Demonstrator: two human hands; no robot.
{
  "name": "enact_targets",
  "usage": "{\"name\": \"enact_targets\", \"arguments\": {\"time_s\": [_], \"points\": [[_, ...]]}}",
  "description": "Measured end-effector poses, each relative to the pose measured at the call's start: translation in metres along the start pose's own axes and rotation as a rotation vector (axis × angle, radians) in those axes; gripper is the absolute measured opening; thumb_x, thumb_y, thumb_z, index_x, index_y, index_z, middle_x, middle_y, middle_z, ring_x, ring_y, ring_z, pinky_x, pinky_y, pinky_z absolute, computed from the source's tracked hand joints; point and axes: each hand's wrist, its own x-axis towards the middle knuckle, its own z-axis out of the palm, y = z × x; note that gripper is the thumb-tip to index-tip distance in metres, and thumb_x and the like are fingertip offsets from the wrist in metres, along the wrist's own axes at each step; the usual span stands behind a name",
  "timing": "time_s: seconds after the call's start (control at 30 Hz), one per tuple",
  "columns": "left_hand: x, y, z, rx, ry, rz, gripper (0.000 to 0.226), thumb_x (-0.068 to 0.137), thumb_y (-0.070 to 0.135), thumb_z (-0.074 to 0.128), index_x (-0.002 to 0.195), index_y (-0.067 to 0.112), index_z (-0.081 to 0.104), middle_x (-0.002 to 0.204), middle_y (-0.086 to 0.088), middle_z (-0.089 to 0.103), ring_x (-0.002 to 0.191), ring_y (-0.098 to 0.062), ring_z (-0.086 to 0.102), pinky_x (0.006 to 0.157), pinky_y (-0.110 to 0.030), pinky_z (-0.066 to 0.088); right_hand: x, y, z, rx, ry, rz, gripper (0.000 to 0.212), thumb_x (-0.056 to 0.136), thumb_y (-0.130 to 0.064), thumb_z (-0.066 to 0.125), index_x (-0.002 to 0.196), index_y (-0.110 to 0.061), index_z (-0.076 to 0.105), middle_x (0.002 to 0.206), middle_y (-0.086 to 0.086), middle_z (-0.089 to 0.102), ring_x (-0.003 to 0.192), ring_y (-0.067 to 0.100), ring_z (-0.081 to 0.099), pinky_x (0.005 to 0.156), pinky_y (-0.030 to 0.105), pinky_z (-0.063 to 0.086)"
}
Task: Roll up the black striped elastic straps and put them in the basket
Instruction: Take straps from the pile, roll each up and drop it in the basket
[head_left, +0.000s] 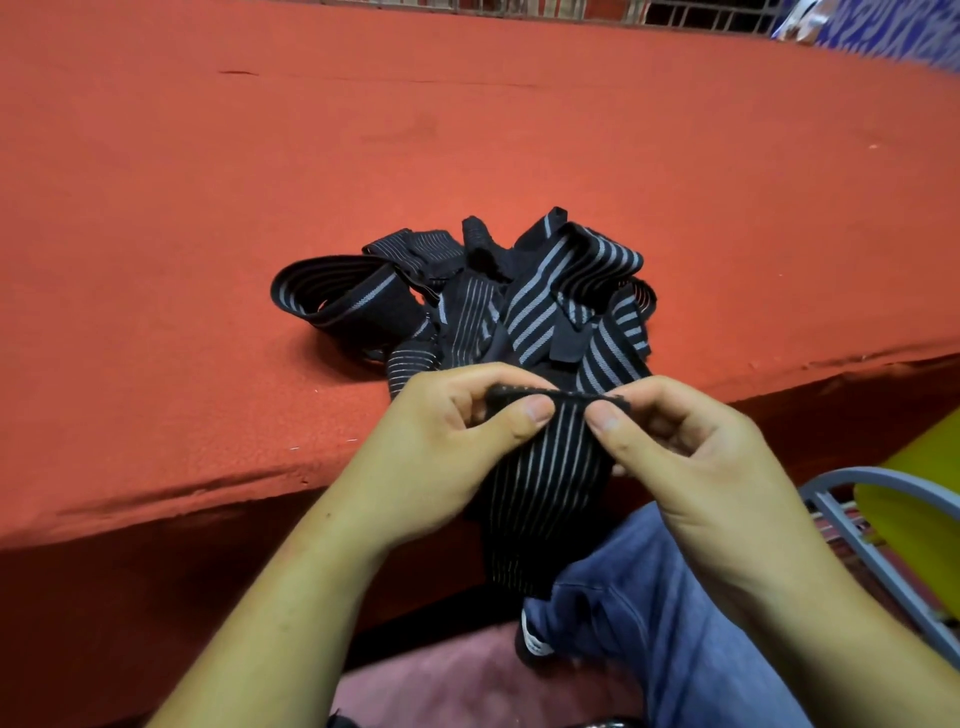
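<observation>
- The left grip (447, 441) and right grip (691, 452) each pinch one striped elastic strap (550, 467) by its top edge.
- It hangs below them, off the desk (208, 208).
- More straps (519, 296) lie heaped on the desk behind.

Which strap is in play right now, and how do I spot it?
On the red table, find the pile of straps near the front edge. In front of it one strap hangs off the edge toward the lap. It alone is pinched at its top end by the left hand and right hand.
</observation>
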Motion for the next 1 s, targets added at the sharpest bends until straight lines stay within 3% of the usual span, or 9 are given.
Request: {"name": "enact_targets", "arguments": {"time_s": [0.13, 0.23, 0.33, 0.43, 0.6, 0.7, 0.8, 0.9, 1.0], "points": [[-0.001, 0.002, 0.001, -0.007, -0.011, -0.011, 0.017, 0.093, 0.024, 0.063, 0.101, 0.016, 0.075, 0.089, 0.011, 0.076, 0.084, 0.003, 0.066, 0.080, -0.014, 0.050, -0.001, -0.002, 0.001, -0.034, 0.014, -0.011, 0.024, 0.082, -0.045, 0.082, 0.086, -0.022, 0.078, 0.082, 0.005, 0.075, 0.076, 0.010, 0.066, 0.078, 0.038, 0.054], [-0.001, 0.000, -0.001, -0.004, -0.014, -0.041, 0.020, 0.095, 0.027, 0.064, 0.104, 0.014, 0.076, 0.097, 0.002, 0.079, 0.089, -0.003, 0.068, 0.082, -0.022, 0.055, -0.001, -0.005, 0.000, -0.034, 0.027, -0.053, 0.022, 0.084, -0.039, 0.079, 0.081, -0.018, 0.075, 0.079, 0.013, 0.072, 0.073, 0.011, 0.061, 0.074, 0.032, 0.050], [-0.001, -0.001, -0.002, 0.031, 0.018, -0.026, 0.016, 0.096, 0.025, 0.069, 0.104, 0.016, 0.078, 0.099, -0.005, 0.079, 0.090, -0.010, 0.070, 0.083, -0.036, 0.057, -0.001, -0.005, -0.001, -0.022, 0.008, -0.043, 0.023, 0.084, -0.039, 0.078, 0.078, -0.017, 0.073, 0.075, 0.006, 0.069, 0.072, 0.008, 0.059, 0.069, 0.022, 0.048], [-0.001, 0.001, 0.000, 0.001, 0.082, -0.007, 0.019, 0.090, 0.026, 0.068, 0.101, 0.015, 0.078, 0.096, 0.000, 0.080, 0.088, -0.005, 0.070, 0.082, -0.023, 0.056, -0.002, -0.001, 0.001, 0.059, -0.052, 0.048, 0.025, 0.081, -0.038, 0.075, 0.088, -0.013, 0.076, 0.081, 0.000, 0.075, 0.074, 0.005, 0.066, 0.068, 0.018, 0.053], [0.000, 0.002, -0.001, -0.047, 0.146, 0.028, 0.020, 0.089, 0.022, 0.067, 0.103, 0.013, 0.078, 0.093, 0.008, 0.079, 0.088, 0.000, 0.070, 0.079, -0.013, 0.050, -0.006, 0.009, -0.001, -0.041, -0.118, 0.145, 0.036, 0.082, -0.046, 0.069, 0.085, -0.011, 0.079, 0.085, 0.020, 0.073, 0.081, 0.016, 0.067, 0.079, 0.040, 0.060], [-0.001, 0.005, 0.001, -0.028, 0.117, 0.045, 0.019, 0.092, 0.019, 0.065, 0.107, 0.015, 0.076, 0.095, 0.015, 0.078, 0.089, 0.006, 0.069, 0.080, -0.008, 0.047, -0.006, 0.011, -0.002, -0.016, -0.078, 0.174, 0.043, 0.080, -0.050, 0.068, 0.089, -0.010, 0.080, 0.093, 0.026, 0.072, 0.082, 0.017, 0.065, 0.079, 0.038, 0.056], [-0.002, 0.005, 0.001, -0.056, 0.088, 0.042, 0.018, 0.094, 0.012, 0.064, 0.108, 0.012, 0.075, 0.087, 0.021, 0.074, 0.076, 0.008, 0.065, 0.072, -0.004, 0.045, -0.002, 0.014, -0.001, 0.104, -0.045, 0.225, 0.046, 0.076, -0.054, 0.075, 0.097, -0.014, 0.083, 0.102, 0.022, 0.077, 0.090, 0.021, 0.068, 0.086, 0.044, 0.052], [-0.002, 0.006, -0.001, -0.048, 0.067, 0.049, 0.021, 0.091, 0.018, 0.066, 0.107, 0.010, 0.077, 0.108, 0.007, 0.079, 0.103, -0.005, 0.072, 0.090, -0.013, 0.049, 0.001, 0.017, -0.003, 0.241, -0.048, 0.262, 0.055, 0.072, -0.056, 0.082, 0.104, -0.011, 0.082, 0.109, 0.027, 0.075, 0.096, 0.027, 0.064, 0.088, 0.046, 0.049], [-0.001, 0.004, -0.002, -0.046, 0.049, 0.033, 0.016, 0.090, 0.012, 0.071, 0.103, 0.009, 0.079, 0.115, 0.005, 0.078, 0.113, -0.007, 0.070, 0.097, -0.014, 0.048, 0.002, 0.015, -0.005, 0.371, -0.068, 0.288, 0.035, 0.081, -0.030, 0.069, 0.098, -0.002, 0.081, 0.079, 0.009, 0.073, 0.073, 0.011, 0.066, 0.076, 0.031, 0.052]]}}
